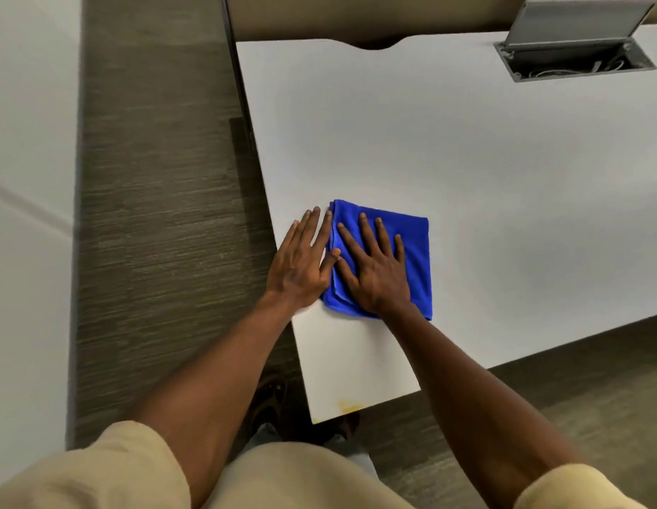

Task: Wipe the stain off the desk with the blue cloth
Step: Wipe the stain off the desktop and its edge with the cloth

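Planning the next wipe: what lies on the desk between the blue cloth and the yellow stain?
Only bare white desk between the blue cloth and the stain, in the head view.

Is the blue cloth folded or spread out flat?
Folded. The blue cloth shows stacked layered edges along its left side under the right hand, forming a compact square on the desk.

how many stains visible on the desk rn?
1. A yellowish stain at the near corner of the desk, close to the front edge and well short of the blue cloth. Any marks under the cloth or hands would be hidden.
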`<move>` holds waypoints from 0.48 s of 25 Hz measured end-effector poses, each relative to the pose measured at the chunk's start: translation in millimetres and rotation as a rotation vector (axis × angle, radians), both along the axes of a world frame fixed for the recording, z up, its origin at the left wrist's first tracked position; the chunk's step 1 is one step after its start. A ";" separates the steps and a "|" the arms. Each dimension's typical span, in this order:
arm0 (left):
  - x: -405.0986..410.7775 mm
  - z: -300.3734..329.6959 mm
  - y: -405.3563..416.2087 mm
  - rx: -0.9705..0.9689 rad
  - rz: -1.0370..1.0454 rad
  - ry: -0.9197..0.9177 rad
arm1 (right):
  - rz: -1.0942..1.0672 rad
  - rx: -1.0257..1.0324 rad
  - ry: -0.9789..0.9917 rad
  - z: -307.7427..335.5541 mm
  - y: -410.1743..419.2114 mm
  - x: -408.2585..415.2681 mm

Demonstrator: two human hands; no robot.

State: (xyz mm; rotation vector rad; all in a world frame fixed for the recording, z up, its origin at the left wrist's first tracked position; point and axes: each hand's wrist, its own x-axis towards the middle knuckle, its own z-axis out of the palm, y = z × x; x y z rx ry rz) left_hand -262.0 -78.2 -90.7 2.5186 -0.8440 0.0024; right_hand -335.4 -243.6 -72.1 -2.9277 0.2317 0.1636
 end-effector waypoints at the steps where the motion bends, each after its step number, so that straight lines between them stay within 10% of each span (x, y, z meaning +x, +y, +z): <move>1: -0.3 -0.9 0.2 0.009 -0.001 -0.013 | 0.030 -0.001 0.005 1.4 -10.4 -3.6; 12: -1.8 -5.7 -2.6 0.058 0.016 -0.042 | -0.082 -0.012 0.016 3.1 -64.8 -75.2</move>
